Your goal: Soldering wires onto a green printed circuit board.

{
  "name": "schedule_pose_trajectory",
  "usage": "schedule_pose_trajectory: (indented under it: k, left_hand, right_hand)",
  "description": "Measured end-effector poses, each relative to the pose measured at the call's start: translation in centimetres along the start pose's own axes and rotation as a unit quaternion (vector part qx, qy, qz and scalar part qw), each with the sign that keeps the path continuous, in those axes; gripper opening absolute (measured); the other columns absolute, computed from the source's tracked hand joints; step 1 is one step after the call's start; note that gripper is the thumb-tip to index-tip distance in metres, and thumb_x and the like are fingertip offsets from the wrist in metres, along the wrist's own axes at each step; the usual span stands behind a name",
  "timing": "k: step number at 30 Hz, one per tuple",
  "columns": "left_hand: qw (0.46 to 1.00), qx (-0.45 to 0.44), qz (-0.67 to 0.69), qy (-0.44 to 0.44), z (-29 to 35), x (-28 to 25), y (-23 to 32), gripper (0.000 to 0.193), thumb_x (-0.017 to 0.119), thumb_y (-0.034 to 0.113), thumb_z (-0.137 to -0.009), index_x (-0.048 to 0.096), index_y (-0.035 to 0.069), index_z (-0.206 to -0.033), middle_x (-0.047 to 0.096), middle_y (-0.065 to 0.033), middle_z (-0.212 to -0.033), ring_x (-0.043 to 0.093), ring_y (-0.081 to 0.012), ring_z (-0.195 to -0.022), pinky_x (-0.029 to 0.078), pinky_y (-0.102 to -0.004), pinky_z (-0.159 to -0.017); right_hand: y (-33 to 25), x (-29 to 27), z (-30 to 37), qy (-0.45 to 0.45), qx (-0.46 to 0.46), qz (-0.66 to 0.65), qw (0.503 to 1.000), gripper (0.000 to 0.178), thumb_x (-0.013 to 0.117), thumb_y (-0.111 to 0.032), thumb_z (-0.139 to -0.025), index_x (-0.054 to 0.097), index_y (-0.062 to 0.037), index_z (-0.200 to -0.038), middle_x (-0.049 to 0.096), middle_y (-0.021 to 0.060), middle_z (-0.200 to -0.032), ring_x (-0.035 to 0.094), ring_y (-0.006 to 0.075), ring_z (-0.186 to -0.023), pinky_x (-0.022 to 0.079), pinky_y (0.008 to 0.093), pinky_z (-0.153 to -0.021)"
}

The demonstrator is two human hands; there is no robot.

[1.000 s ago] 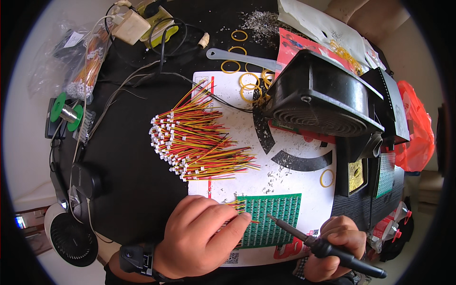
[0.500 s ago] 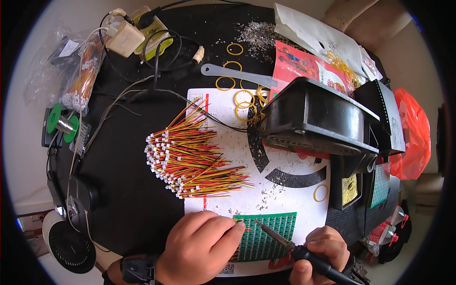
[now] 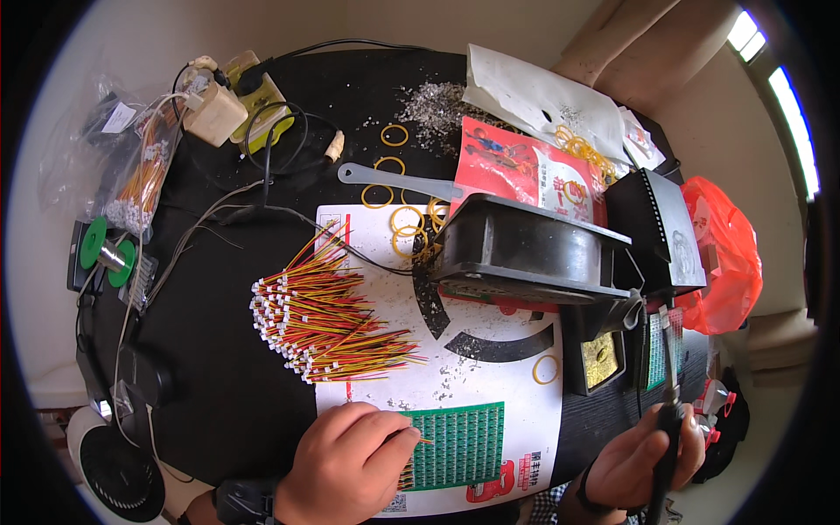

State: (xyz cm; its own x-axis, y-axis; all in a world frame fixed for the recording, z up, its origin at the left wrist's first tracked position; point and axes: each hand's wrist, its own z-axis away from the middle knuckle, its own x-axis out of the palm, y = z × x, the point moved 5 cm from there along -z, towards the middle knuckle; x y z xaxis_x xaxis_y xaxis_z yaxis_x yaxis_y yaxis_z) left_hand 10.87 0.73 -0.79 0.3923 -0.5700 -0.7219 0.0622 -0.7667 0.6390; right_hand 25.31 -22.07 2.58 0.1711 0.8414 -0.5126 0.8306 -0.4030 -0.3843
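My left hand (image 3: 346,464) is closed at the left edge of a green circuit board (image 3: 459,444). Thin red and yellow wire ends (image 3: 426,441) poke out past its pinched fingertips, over the board. The board lies on a printed white sheet (image 3: 516,402) and carries rows of small solder pads. Off to the right, my right hand (image 3: 643,459) grips a soldering iron (image 3: 671,372) by its black handle. Its metal tip points up, near the iron stand (image 3: 619,313). A heap of red and yellow wires with white connectors (image 3: 337,315) lies beyond my left hand.
A black fan (image 3: 525,245) stands past the board, with a yellow sponge (image 3: 600,360) in a tray beside it. Yellow rubber bands (image 3: 407,219) lie farther back. A solder spool (image 3: 109,252) and bagged wires (image 3: 144,192) sit at the left, an orange plastic bag (image 3: 722,254) at the right.
My right hand has carried the soldering iron away from the board, to the right, and its tip now points upward. My left hand stays at the board's left edge. The whole view has shifted.
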Motion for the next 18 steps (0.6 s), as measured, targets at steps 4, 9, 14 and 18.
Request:
schedule_pose_trajectory:
  k: [4, 9, 14, 18]
  left_hand:
    - [1.000, -0.001, -0.001, -0.001, 0.4, 0.1, -0.2, 0.022, 0.070, -0.004, -0.066, 0.073, 0.001, -0.087, 0.067, -0.0086, -0.089, 0.063, -0.0270, -0.076, 0.052, -0.0360, -0.068]
    - [1.000, -0.006, -0.001, 0.009, -0.1, -0.3, 0.1, 0.021, 0.071, -0.005, -0.066, 0.073, 0.001, -0.086, 0.067, -0.0089, -0.087, 0.063, -0.0272, -0.074, 0.052, -0.0357, -0.066]
    - [0.999, -0.002, -0.003, 0.042, -0.3, -0.9, 0.4, 0.019, 0.073, -0.006, -0.066, 0.073, 0.001, -0.083, 0.067, -0.0094, -0.085, 0.063, -0.0271, -0.071, 0.052, -0.0350, -0.064]
    - [0.998, 0.012, -0.009, 0.065, -0.3, -1.2, 0.5, 0.019, 0.073, -0.006, -0.065, 0.073, 0.001, -0.082, 0.067, -0.0097, -0.083, 0.062, -0.0267, -0.069, 0.052, -0.0350, -0.062]
  right_hand:
    - [0.3, 3.7, -2.0, -0.161, -0.040, 0.057, 0.985, 0.034, 0.062, -0.006, -0.097, 0.052, 0.0043, -0.128, 0.060, 0.0226, -0.110, 0.062, 0.0323, -0.093, 0.053, 0.0377, -0.079]
    - [0.0, 3.0, -1.1, 0.022, -0.075, 0.032, 0.996, 0.027, 0.063, -0.003, -0.095, 0.060, 0.0064, -0.120, 0.065, 0.0197, -0.105, 0.064, 0.0297, -0.095, 0.052, 0.0377, -0.083]
    - [0.8, 3.3, -1.0, 0.026, -0.018, 0.037, 0.999, 0.032, 0.057, -0.011, -0.099, 0.054, 0.0040, -0.127, 0.061, 0.0133, -0.087, 0.058, 0.0204, -0.074, 0.047, 0.0297, -0.066]
    - [1.4, 3.3, -0.6, 0.008, 0.180, -0.042, 0.983, 0.034, 0.055, -0.018, -0.101, 0.053, 0.0048, -0.127, 0.061, 0.0123, -0.096, 0.059, 0.0160, -0.078, 0.049, 0.0270, -0.071]
